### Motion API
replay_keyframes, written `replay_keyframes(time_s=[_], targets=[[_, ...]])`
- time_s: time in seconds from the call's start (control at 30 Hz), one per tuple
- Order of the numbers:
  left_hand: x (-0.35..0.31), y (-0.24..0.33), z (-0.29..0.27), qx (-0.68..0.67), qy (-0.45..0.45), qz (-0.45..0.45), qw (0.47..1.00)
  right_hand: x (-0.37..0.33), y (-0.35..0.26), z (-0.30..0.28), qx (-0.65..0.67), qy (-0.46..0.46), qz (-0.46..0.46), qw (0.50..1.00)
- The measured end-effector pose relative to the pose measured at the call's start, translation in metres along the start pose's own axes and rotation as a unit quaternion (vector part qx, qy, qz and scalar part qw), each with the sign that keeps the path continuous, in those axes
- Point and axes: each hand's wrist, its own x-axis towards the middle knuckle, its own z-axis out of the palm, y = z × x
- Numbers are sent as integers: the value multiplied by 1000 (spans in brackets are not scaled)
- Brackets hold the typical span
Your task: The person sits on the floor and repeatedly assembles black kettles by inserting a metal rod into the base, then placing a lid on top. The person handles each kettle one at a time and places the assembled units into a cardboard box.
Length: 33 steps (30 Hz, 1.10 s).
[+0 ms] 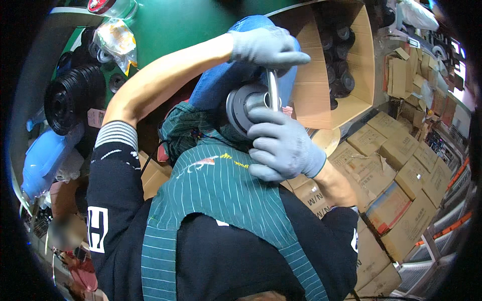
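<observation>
My left hand [271,47], in a grey glove, is closed round the upper end of a shiny metal bar [273,90]. Lower down, my right hand [283,143], gloved the same way, curls its fingers over the bar's bottom end and against a round dark-grey disc [236,111]. A silver collar [255,103] stands on the disc, close beside the bar. The disc is at my lap, by my jeans-clad knee [206,83]. My right fingers hide the lower part of the disc and where the bar ends.
An open cardboard box [361,65] with several round black parts stands right of my knee. Closed cartons [396,175] spread across the right. On the left, a stack of black discs [75,95] and a plastic bag [115,40] lie by the green tabletop [175,25].
</observation>
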Motion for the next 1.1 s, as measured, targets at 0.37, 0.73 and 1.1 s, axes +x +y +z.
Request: replay_keyframes(time_s=[0.37, 0.73, 1.1], targets=[[-221, -47, 32, -300, 435, -267, 806, -108, -14, 53, 294, 385, 375, 790], [-194, -109, 37, -23, 509, -394, 765, -92, -16, 86, 37, 263, 351, 898], [-238, 19, 71, 425, 397, 93, 808, -96, 36, 30, 378, 491, 345, 705]])
